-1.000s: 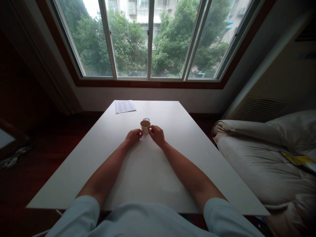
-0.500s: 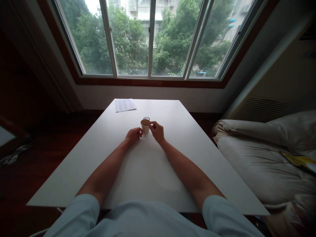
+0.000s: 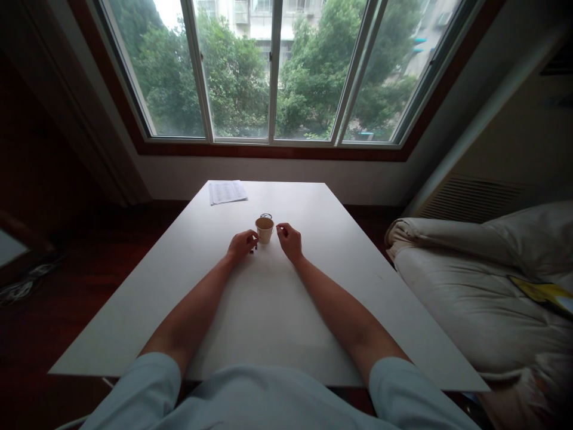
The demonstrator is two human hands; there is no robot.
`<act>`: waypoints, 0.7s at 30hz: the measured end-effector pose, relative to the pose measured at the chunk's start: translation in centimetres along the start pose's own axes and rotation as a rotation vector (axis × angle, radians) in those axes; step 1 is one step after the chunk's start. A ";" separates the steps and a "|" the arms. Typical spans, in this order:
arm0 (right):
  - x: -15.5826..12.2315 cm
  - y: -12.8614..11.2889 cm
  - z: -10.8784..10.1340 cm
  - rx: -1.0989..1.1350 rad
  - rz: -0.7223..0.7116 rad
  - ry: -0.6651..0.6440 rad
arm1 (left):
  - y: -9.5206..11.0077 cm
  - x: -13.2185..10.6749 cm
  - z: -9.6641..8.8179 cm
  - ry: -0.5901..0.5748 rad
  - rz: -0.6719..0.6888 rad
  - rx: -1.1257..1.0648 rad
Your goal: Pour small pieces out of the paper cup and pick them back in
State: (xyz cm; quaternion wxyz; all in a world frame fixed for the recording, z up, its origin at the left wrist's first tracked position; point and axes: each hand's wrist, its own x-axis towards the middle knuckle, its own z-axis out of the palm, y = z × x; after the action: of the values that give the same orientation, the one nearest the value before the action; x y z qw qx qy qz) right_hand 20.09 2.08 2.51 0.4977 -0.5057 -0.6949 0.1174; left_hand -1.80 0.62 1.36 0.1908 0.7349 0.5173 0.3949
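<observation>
A small light-brown paper cup (image 3: 264,233) stands upright on the white table (image 3: 277,310), between my hands. At its left side is my left hand (image 3: 243,243), closed with fingers curled; the fingertips reach the cup's wall, and what they pinch is hidden. A few tiny dark pieces (image 3: 252,251) show just below those fingertips. My right hand (image 3: 290,240) hovers slightly right of the cup, thumb and finger pinched together, too small to show what is in them. A faint thin loop (image 3: 273,231) shows at the cup's right side. Behind the rim lies a thin dark wire-like item (image 3: 265,215).
Printed sheets of paper (image 3: 227,192) lie at the table's far left corner. Beyond the far edge is a wall with a wide window (image 3: 273,77). A pale padded sofa (image 3: 474,280) sits along the right, and cables (image 3: 22,286) lie on the dark floor at left.
My right hand has drawn away from the cup's rim, a little to the right. My left hand stays by the cup, its fingers slightly shifted, with more of the tiny dark pieces showing below.
</observation>
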 end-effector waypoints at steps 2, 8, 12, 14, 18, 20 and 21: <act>-0.1 0.4 -0.1 -0.007 0.013 0.011 | 0.0 0.0 0.1 0.032 -0.007 -0.020; -0.5 1.0 0.2 -0.012 0.006 0.009 | 0.2 0.4 0.1 0.188 -0.041 -0.123; -0.7 1.1 0.6 -0.011 -0.017 -0.012 | 0.7 1.1 -0.6 0.280 -0.055 -0.191; -0.7 1.1 0.7 -0.005 -0.027 -0.025 | 1.3 1.5 -0.9 0.307 -0.066 -0.222; -0.8 1.0 0.9 -0.004 -0.025 -0.056 | 3.0 2.1 -0.8 0.298 -0.046 -0.283; -0.9 0.9 0.9 -0.002 -0.029 -0.068 | 3.9 2.3 -0.5 0.291 -0.042 -0.291; -0.9 0.9 0.9 -0.001 -0.033 -0.072 | 4.3 2.4 -0.4 0.285 -0.039 -0.284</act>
State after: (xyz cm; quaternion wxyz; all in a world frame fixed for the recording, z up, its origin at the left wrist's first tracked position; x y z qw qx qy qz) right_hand 19.85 2.02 0.95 0.4741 -0.4896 -0.7207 0.1270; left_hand 0.93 1.08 5.50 0.2249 0.6270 0.4926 0.5601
